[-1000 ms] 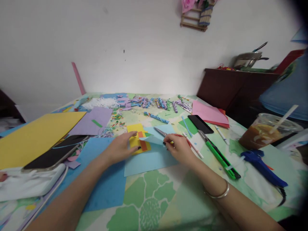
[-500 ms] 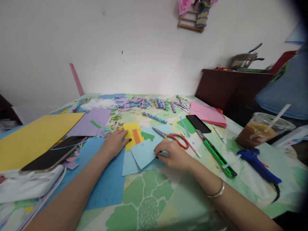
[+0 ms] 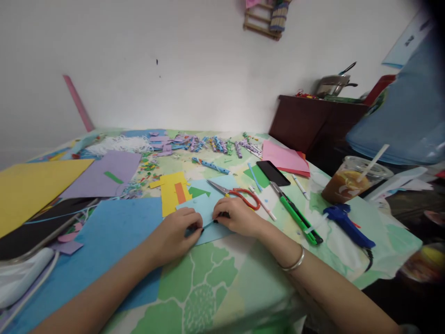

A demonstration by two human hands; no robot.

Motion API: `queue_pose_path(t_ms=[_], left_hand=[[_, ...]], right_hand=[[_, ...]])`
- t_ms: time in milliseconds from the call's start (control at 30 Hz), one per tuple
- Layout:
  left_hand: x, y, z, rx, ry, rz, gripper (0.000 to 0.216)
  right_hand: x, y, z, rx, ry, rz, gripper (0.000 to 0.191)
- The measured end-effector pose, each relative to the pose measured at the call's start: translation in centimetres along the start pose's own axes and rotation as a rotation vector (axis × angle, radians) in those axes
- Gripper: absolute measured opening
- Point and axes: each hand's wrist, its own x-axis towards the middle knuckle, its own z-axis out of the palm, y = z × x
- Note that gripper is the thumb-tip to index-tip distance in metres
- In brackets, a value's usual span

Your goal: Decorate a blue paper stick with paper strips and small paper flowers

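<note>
A small light blue paper piece (image 3: 203,203) lies over a larger light blue sheet. My left hand (image 3: 181,232) pinches its near edge on the left. Close beside it, my right hand (image 3: 234,215) pinches the same edge, which looks slightly raised or curled between the fingertips. Part of this edge is hidden by my fingers. Just beyond the hands are orange-handled scissors (image 3: 246,197), a green scrap (image 3: 199,191) and a yellow paper piece (image 3: 168,183) with an orange strip (image 3: 180,192) on it. A blue sheet (image 3: 118,232) extends under my left forearm.
On the right lie a green utility knife (image 3: 299,217), a black phone (image 3: 273,173), a blue glue gun (image 3: 351,227) and a cup of iced drink (image 3: 351,181). Curled paper strips (image 3: 215,144) and white shreds (image 3: 120,145) line the back. A purple sheet (image 3: 104,176) is at left.
My left hand has come off the yellow paper and moved right and nearer to grip the light blue piece beside my right hand. The view has shifted rightward.
</note>
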Motion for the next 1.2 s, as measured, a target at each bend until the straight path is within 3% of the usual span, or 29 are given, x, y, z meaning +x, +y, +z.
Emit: queue_pose_path(t_ms=[367,500,633,767,967,1200], left_hand=[[0.6,-1.4,-2.1,-0.277,-0.127,-0.287,0.018],[0.6,-1.6,-2.3,-0.299,-0.154,-0.275,0.018],[0.6,-1.7,-2.2,-0.162,-0.156,-0.263,0.015],[0.8,-1.8,-2.0,-0.012,-0.136,-0.241,0.016],[0.7,-2.4,-2.0,0.001,-0.192,-0.172,0.022],[0.8,-1.8,-1.9,-0.117,-0.096,-0.311,0.025]], right_hand=[[0.0,0.5,0.1,-0.021,0.038,0.086,0.015],[0.0,0.8,-0.1,-0.015,-0.001,0.102,0.010],[0.0,0.9,-0.2,-0.013,-0.037,0.100,0.004],[-0.1,0.6,-0.1,-0.059,-0.039,0.104,0.006],[-0.1,0.7,-0.1,-0.168,-0.054,0.167,0.011],[0.0,1.4,0.1,-0.171,-0.065,0.147,0.011]])
